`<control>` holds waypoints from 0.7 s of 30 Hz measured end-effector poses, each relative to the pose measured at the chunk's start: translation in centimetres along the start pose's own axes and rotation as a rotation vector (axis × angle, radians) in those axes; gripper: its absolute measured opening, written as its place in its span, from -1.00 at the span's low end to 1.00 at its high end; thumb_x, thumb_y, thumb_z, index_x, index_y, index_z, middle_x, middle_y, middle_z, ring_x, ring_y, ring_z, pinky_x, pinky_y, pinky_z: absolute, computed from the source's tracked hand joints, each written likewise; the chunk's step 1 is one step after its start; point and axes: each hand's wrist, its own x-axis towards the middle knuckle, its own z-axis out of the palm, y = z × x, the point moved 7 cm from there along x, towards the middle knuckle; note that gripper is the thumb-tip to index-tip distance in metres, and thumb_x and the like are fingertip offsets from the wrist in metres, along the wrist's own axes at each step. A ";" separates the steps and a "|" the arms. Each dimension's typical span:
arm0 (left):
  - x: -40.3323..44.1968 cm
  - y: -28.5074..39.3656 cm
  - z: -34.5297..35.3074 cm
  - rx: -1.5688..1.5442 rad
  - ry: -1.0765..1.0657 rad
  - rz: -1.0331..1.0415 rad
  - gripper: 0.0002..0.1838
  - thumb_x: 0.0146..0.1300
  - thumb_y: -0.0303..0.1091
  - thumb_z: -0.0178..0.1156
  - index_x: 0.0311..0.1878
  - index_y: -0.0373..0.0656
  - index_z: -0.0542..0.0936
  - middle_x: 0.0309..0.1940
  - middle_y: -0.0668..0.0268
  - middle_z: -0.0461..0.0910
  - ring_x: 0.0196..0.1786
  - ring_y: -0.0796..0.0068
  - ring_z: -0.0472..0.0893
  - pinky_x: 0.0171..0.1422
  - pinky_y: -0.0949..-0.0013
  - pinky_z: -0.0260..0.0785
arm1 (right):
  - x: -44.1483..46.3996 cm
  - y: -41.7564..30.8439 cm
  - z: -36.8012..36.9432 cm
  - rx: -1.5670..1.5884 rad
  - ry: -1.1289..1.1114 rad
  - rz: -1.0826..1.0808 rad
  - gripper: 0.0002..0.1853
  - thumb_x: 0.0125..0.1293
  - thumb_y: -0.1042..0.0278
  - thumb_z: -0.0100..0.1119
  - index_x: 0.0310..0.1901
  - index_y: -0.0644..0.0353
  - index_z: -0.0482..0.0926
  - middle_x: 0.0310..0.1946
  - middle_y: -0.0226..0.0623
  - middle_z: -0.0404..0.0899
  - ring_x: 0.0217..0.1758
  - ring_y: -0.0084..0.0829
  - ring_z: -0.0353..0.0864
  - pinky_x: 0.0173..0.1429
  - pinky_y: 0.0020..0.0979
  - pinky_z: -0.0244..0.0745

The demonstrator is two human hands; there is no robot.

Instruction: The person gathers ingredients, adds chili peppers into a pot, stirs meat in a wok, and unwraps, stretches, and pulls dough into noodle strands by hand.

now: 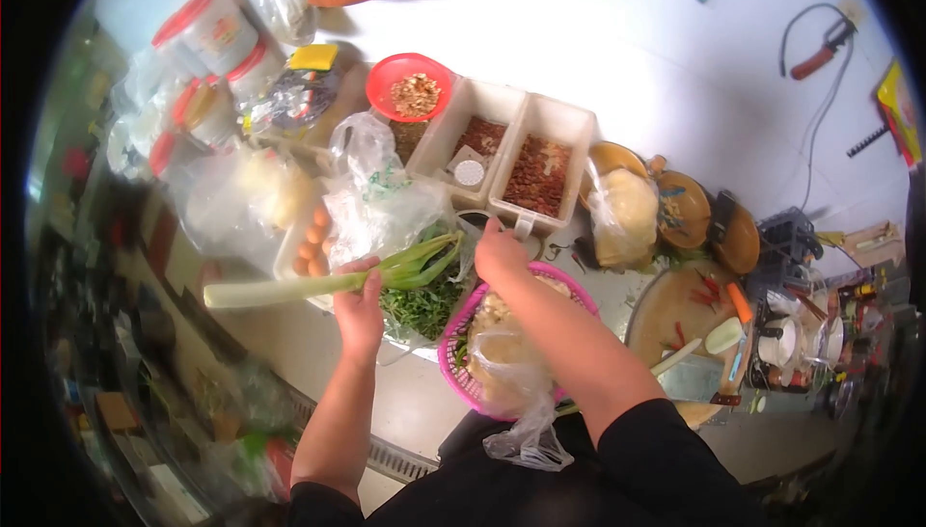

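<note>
My left hand (359,310) is closed around a thick leek (289,290). Its white end points left, and the green leaves reach over a heap of leafy greens (424,305) in a plastic bag. My right hand (501,253) is curled with its fingers together, at the front of the spice bins; whatever it grips is hidden. Just below my right forearm sits a pink basket (449,361) with a plastic bag (511,358) of pale food inside. Brown eggs (313,238) lie in a white tray left of the greens.
White bins (552,127) of dried spices and a red bowl (384,77) stand behind my hands. Red-lidded tubs (217,30) are at the back left. To the right, a round chopping board (666,305) bears red chillies, a carrot (740,301) and a cleaver (690,378).
</note>
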 end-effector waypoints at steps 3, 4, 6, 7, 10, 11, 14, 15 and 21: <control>-0.1 0.5 0.1 0.033 -0.023 0.032 -0.81 0.31 -0.56 0.02 -0.03 -0.32 0.47 -0.13 0.21 0.52 -0.03 0.47 0.48 0.14 0.41 0.31 | 0.8 -0.2 0.3 -0.003 0.041 -0.033 -0.52 0.30 0.43 -0.18 0.25 0.31 0.18 -0.03 0.20 0.46 -0.09 0.04 0.60 -0.06 -0.09 0.53; -0.2 0.6 0.4 0.021 -0.047 0.032 -0.81 0.31 -0.56 0.02 -0.03 -0.32 0.47 -0.13 0.21 0.52 -0.03 0.47 0.48 0.14 0.41 0.31 | 1.0 -0.4 0.3 -0.005 0.083 -0.049 -0.55 0.30 0.42 -0.19 0.22 0.36 0.21 -0.09 0.17 0.51 -0.10 0.03 0.61 -0.06 -0.09 0.54; -0.4 0.5 0.2 -0.002 -0.012 0.033 -0.82 0.31 -0.57 0.02 -0.04 -0.33 0.47 -0.13 0.21 0.52 -0.03 0.48 0.48 0.14 0.41 0.30 | -0.5 -2.1 -2.1 0.041 0.198 -0.159 -0.68 0.26 0.41 -0.14 -0.02 0.43 0.38 -0.30 0.02 0.62 -0.23 -0.05 0.66 -0.13 -0.13 0.56; -0.4 0.2 0.0 0.092 -0.018 0.034 -0.82 0.30 -0.57 0.01 -0.04 -0.33 0.47 -0.14 0.22 0.51 -0.05 0.48 0.47 0.12 0.42 0.31 | -1.0 -2.9 -2.4 0.067 0.161 -0.201 -0.75 0.22 0.42 -0.10 -0.14 0.37 0.48 -0.31 0.00 0.62 -0.24 -0.11 0.67 -0.13 -0.15 0.56; -0.4 -0.1 0.5 -0.016 -0.039 -0.016 -0.81 0.31 -0.56 0.01 -0.03 -0.32 0.47 -0.13 0.22 0.51 -0.07 0.48 0.48 0.09 0.43 0.32 | -1.4 -3.7 -2.6 0.038 0.201 -0.284 -0.77 0.18 0.46 -0.08 -0.24 0.37 0.54 -0.39 -0.03 0.64 -0.27 -0.12 0.68 -0.20 -0.16 0.57; -0.5 0.0 0.6 -0.034 -0.044 0.004 -0.81 0.32 -0.55 0.01 -0.03 -0.32 0.46 -0.13 0.22 0.50 -0.07 0.48 0.48 0.07 0.42 0.34 | -1.9 -3.6 -3.2 0.032 0.263 -0.330 -0.80 0.16 0.45 -0.05 -0.26 0.35 0.52 -0.43 -0.01 0.62 -0.32 -0.08 0.67 -0.24 -0.12 0.56; -0.1 -0.8 0.2 -0.063 -0.057 0.026 -0.82 0.38 -0.46 -0.03 0.00 -0.25 0.44 -0.06 0.23 0.47 -0.03 0.43 0.51 0.07 0.35 0.44 | -5.9 -1.4 -8.3 -0.005 0.352 -0.357 -0.79 0.13 0.45 -0.03 -0.21 0.32 0.47 -0.46 -0.01 0.61 -0.37 -0.03 0.65 -0.27 -0.08 0.55; 0.0 -0.4 0.2 -0.072 -0.048 -0.002 -0.81 0.39 -0.43 -0.03 0.00 -0.24 0.43 -0.05 0.23 0.47 -0.01 0.41 0.51 0.08 0.33 0.44 | -7.7 -0.1 -10.5 -0.026 0.369 -0.359 -0.74 0.13 0.45 -0.03 -0.13 0.32 0.45 -0.45 -0.02 0.61 -0.37 -0.03 0.64 -0.26 -0.08 0.54; 1.4 4.0 1.8 -0.331 -0.091 -0.125 -0.75 0.40 -0.35 -0.04 0.07 -0.20 0.40 0.12 0.10 0.43 0.18 0.21 0.44 0.22 0.11 0.35 | -13.1 23.0 -17.1 0.558 0.651 0.100 -0.67 0.14 0.43 0.07 -0.02 0.25 0.47 -0.47 -0.15 0.57 -0.48 -0.35 0.58 -0.39 -0.27 0.52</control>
